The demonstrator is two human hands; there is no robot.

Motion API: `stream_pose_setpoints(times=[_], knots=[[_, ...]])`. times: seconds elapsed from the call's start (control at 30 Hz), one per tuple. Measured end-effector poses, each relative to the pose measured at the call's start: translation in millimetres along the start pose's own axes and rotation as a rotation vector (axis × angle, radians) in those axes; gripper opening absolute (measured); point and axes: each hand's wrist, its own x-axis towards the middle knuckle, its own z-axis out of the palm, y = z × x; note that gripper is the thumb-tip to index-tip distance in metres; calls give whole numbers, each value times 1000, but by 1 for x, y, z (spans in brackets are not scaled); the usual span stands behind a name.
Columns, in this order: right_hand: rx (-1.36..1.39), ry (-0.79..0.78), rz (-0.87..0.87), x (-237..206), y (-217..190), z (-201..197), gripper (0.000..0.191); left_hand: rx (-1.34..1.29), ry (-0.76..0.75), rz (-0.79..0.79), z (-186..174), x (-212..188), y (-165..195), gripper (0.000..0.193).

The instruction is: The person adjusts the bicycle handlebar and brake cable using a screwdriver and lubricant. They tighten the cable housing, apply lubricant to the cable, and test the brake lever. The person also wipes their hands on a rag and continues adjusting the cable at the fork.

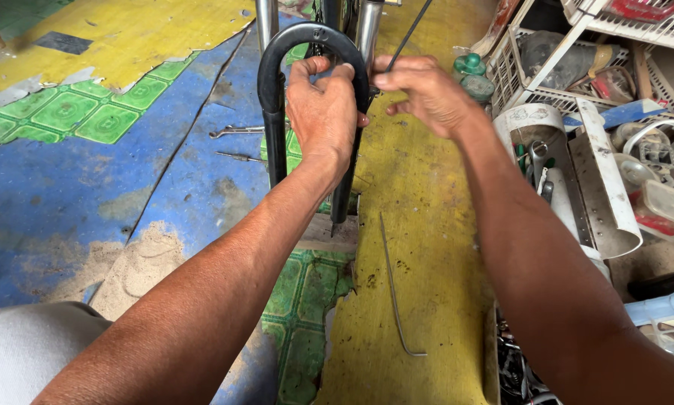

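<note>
The left hand (323, 105) is closed around the top of the black arch (312, 45), and just right of the arch the right hand (425, 94) pinches, it seems, a thin black cable (414, 26).

I see a patchwork floor covering (74, 187): blue at 9 o'clock, yellow strip (419, 247) at 6, green tile pattern (89, 112) at 10. Sand patch (138, 266) at 7. White crates (547, 67) at 2. Daylight, even.
</note>
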Motion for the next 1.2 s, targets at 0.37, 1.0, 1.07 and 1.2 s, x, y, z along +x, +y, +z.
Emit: stream_pose_setpoints(times=[0.37, 1.0, 1.07, 1.2], knots=[[-829, -443, 944, -79, 138, 43, 39, 99, 92, 105, -11, 4, -14, 37], [-426, 125, 988, -27, 142, 73, 26, 192, 5, 175, -41, -8, -52, 40], [-434, 89, 1027, -25, 132, 66, 29, 229, -13, 172, -45, -7, -50, 42], [-500, 56, 1050, -27, 98, 49, 29, 319, -40, 107, -56, -5, -26, 42]])
